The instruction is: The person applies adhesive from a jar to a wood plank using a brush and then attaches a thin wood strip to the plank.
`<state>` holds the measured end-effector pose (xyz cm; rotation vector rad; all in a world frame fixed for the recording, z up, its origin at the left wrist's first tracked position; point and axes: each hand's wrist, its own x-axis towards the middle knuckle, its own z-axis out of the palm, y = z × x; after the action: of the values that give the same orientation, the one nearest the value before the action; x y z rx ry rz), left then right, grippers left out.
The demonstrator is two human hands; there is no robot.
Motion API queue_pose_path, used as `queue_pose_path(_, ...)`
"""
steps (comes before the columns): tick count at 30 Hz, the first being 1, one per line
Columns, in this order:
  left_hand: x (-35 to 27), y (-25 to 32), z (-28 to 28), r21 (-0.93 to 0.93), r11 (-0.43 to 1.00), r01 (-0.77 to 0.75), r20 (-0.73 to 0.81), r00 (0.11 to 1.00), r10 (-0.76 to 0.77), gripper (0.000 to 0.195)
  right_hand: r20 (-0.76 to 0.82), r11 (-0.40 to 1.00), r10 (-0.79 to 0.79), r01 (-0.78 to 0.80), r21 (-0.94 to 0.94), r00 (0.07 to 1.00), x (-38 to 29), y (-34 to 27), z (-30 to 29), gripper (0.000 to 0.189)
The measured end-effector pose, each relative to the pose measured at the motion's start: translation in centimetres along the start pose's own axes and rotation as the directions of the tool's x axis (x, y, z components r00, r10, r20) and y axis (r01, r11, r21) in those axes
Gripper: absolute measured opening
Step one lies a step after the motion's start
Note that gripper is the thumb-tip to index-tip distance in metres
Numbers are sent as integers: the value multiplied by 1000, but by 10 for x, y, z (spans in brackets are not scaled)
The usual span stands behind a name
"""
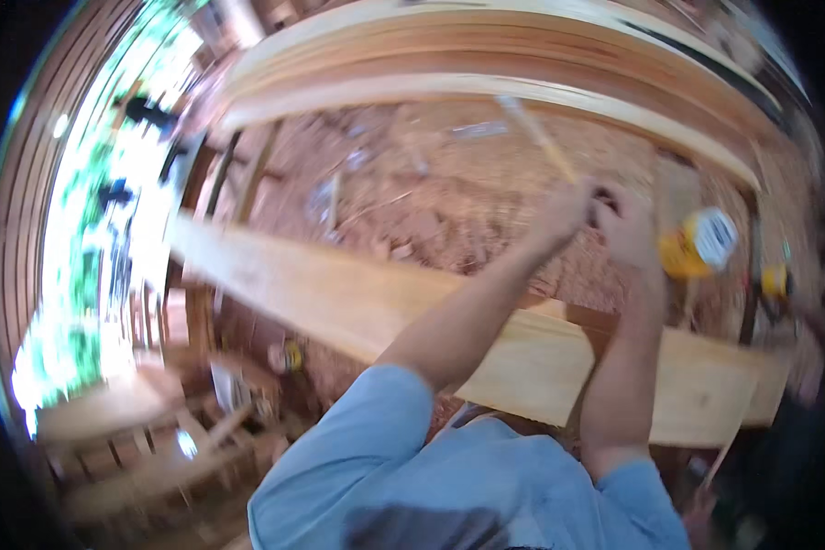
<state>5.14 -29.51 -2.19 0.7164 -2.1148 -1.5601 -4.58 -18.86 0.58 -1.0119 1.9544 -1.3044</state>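
Both hands are blurred and close together beyond the wooden board lying across in front of me. My left hand (569, 210) grips a slim yellow-handled tool (540, 137) with a pale tip, pointing up and to the left; it may be a brush. Beside it, my right hand (625, 227) has bent fingers that seem to meet the left hand. Whether anything is in it cannot be made out. A yellow container (684, 251) with a white face bearing writing is just right of the right hand; contact is unclear. Under my forearms runs the pale wooden board (330, 292).
Long planks (399, 86) span the far side. Wood shavings and bits of clear plastic litter the reddish ground (426, 227). Wooden frames (158, 440) stand at lower left. Small yellow-and-black objects lie left (293, 356) and far right (775, 280).
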Motion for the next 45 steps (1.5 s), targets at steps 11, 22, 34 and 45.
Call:
queue_pose_path(11, 9, -16, 11, -261, 953, 155, 10, 987, -158, 44, -8, 990, 130, -129, 61, 991, 2, -13, 2, 22)
queue_pose_path(22, 11, -4, 7, -371, 865, 338, 56, 938, -343, 37, -185, 991, -133, 129, -32, 974, -1, 1, 1, 30)
queue_pose_path(34, 12, -8, -5, -314, 918, 241, -171, 937, -304, 35, -424, 953, -269, 176, -245, 865, -92, -7, -34, 26)
queue_pose_path(45, 7, 5, 6, -305, 916, 260, -137, 940, -312, 22, -930, 485, -37, -807, -336, 365, -346, 90, -213, 49)
